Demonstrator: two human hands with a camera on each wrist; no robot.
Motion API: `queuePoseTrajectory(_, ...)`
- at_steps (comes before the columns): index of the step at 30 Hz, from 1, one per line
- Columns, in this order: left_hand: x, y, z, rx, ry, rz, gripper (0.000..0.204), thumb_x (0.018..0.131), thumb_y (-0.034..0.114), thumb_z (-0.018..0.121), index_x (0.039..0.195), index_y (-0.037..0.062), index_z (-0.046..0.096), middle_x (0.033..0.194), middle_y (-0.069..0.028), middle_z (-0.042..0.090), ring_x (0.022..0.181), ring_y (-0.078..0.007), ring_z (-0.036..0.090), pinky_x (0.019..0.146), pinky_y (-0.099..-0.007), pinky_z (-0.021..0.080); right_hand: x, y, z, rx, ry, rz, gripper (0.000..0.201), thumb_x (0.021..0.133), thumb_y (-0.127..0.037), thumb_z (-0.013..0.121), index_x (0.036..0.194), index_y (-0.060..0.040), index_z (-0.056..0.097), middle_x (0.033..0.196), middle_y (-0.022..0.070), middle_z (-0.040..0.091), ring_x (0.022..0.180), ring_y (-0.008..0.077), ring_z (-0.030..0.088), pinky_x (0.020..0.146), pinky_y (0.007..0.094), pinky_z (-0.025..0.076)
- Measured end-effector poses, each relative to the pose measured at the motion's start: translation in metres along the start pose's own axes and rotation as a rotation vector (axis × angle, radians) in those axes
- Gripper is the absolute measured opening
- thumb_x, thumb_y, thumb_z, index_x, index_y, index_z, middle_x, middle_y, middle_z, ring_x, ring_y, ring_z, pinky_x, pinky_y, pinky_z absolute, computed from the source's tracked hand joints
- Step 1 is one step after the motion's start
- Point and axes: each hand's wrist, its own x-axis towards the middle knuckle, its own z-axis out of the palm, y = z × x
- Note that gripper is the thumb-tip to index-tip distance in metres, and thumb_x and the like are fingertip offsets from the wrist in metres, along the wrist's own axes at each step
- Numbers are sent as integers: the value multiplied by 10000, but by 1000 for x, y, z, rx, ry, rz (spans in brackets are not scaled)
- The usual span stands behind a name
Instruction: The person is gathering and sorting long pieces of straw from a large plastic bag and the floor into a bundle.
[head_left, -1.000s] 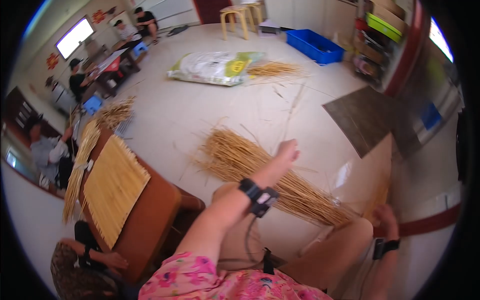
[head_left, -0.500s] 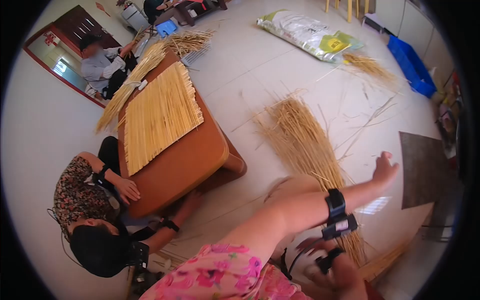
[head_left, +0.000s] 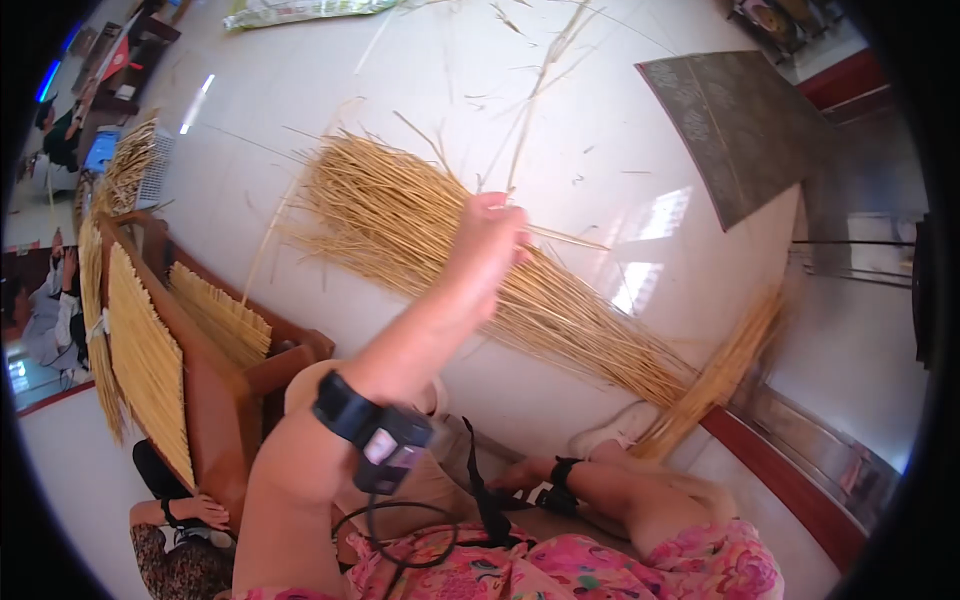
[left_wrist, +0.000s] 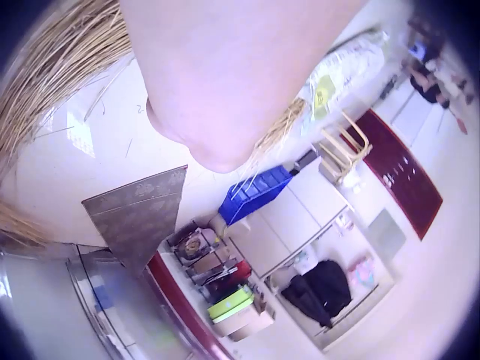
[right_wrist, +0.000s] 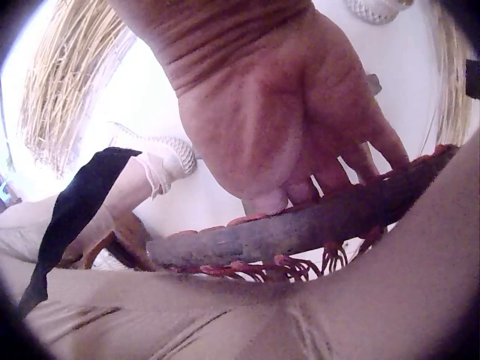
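In the head view my left hand (head_left: 490, 235) is over the straw bundle (head_left: 400, 205) on the floor, its fingers loosely bent and no held thing visible. The left wrist view shows only the heel of this hand (left_wrist: 217, 142); its fingers are hidden. My right hand (head_left: 515, 478) is low between the legs. Seen from the right wrist, its palm (right_wrist: 262, 112) faces the camera and the fingers grip a dark wooden bar (right_wrist: 300, 229) wound with red cord, their tips mostly hidden behind it.
A second straw bundle (head_left: 720, 375) lies at the right near the red threshold. Straw mats (head_left: 145, 350) and a wooden bench (head_left: 215, 400) stand at the left, beside another person's hand (head_left: 207, 512). A dark floor mat (head_left: 730, 130) and loose stalks (head_left: 540, 80) lie beyond.
The head view has swung back down and toward the right. My left hand has come from the right side of the bundle to over it. My right hand is now low between the legs.
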Motion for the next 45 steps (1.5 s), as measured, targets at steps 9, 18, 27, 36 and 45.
queuePoseTrajectory(9, -31, 27, -8, 4, -81, 180, 325, 866, 151, 529, 1148, 21, 433, 1001, -89, 476, 841, -176, 548, 684, -272, 468, -65, 1, -80, -203, 514, -6, 458, 889, -448, 436, 1176, -117, 569, 1111, 69, 598, 890, 255, 584, 755, 399, 487)
queuePoseTrajectory(18, -33, -34, -7, 1122, -228, 742, 398, 826, 183, 557, 1182, 24, 481, 1152, -184, 505, 840, -179, 578, 710, -291, 483, -189, -61, -26, -520, 1815, -245, 294, 785, -184, 510, 929, 34, 646, 910, 250, 632, 873, 381, 612, 773, 420, 486)
queuePoseTrajectory(27, -49, -95, -22, 2047, -871, 416, 398, 826, 212, 546, 1177, 26, 523, 1147, -189, 569, 1047, -339, 548, 890, -404, 443, -149, -17, -16, -271, 2096, -55, 496, 731, -124, 596, 1198, -1, 480, 1155, 270, 506, 1037, 410, 518, 850, 442, 458)
queuePoseTrajectory(36, -44, -104, -25, 1890, -794, 521, 344, 816, 219, 560, 1101, 29, 530, 1013, -193, 597, 951, -350, 580, 780, -437, 483, -173, -53, -52, -853, 2381, 8, 756, 759, -125, 606, 1412, -165, 225, 1435, 157, 246, 1282, 321, 314, 1052, 486, 247)
queuePoseTrajectory(45, -30, -73, -23, 1822, -740, 491, 344, 834, 219, 554, 1125, 45, 498, 1016, -182, 570, 932, -359, 570, 776, -445, 471, -203, -70, -120, -1068, 2148, 34, 623, 802, -102, 521, 1375, -243, 320, 1272, 146, 421, 1098, 305, 436, 966, 445, 315)
